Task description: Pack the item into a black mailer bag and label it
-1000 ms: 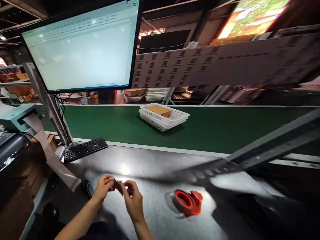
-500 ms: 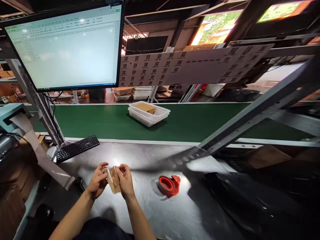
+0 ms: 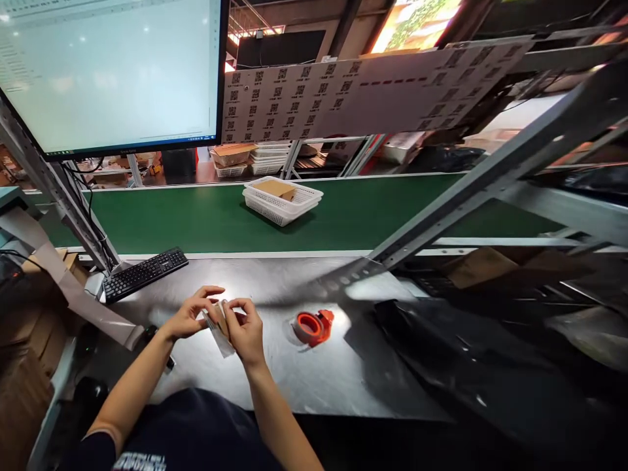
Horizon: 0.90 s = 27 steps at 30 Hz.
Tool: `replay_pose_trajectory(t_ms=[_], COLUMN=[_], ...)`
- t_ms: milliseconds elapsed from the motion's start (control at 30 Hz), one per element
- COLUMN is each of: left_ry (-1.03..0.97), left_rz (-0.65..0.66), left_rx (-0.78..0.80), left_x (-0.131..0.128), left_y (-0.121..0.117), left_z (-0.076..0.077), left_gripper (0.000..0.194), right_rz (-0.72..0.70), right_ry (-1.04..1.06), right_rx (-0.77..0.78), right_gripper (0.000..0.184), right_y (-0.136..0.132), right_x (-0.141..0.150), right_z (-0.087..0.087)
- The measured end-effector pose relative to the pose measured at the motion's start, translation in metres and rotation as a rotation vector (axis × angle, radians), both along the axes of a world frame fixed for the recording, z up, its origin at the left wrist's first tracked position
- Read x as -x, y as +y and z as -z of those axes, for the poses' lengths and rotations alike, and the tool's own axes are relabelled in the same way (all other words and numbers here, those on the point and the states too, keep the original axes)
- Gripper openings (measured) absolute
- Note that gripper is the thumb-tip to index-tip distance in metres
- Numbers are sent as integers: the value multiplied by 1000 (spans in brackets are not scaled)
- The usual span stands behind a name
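Over a metal table [image 3: 279, 379], left hand [image 3: 189, 316] and right hand [image 3: 248, 333] inward-turned, a packet [image 3: 220, 335] in their joint pinch.

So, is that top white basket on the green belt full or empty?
Partly filled: a brown package lies in the top white basket, with bare basket showing to its right.
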<state>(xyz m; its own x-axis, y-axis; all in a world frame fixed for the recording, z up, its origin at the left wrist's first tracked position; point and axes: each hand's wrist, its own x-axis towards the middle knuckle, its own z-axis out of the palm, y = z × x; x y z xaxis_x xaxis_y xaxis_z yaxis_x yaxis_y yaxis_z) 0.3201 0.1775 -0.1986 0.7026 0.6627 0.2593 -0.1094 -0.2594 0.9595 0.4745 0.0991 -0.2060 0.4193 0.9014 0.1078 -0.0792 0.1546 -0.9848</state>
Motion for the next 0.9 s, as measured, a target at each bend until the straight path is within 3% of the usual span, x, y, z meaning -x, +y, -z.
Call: replay_pose_trajectory(t_ms=[100,167,233,333,400,500,633,900], left_ry=[-22,-88,-172,-243,-266,-335,-389,-377], left_rz=[-19,-54,-81,-147,-260,-478,-579,-557], left_rx=[-69,-144,-298,-608,-798,-1022,-1045,-1041], left_x=[1,1,-1,-4,-5,0,9,10], left_y=[-4,-6,-5,-4,-5,-11,-19,-30], left_z=[-9,-10,-10,-13,-16,-16,-20,-36], left_gripper=[60,57,44,19,15,15,26,12], right_rz=[8,32,60,-87,-150,18,170,306], right_ry=[-111,-253,-427,-566,-663,-930,-1116,-1107], right_rx=[-73,-174,-290,-440,-534,-750,-987,-1022], right_gripper=[33,26,25,34,32,31,29,40], right_y=[-7,-10,-14,-21,-27,-35,-42,-51], right_x=[-4,-9,-16,-23,-24,-18,-12,-14], right_z=[-3,-3,-3,-7,-13,-23,-32,-25])
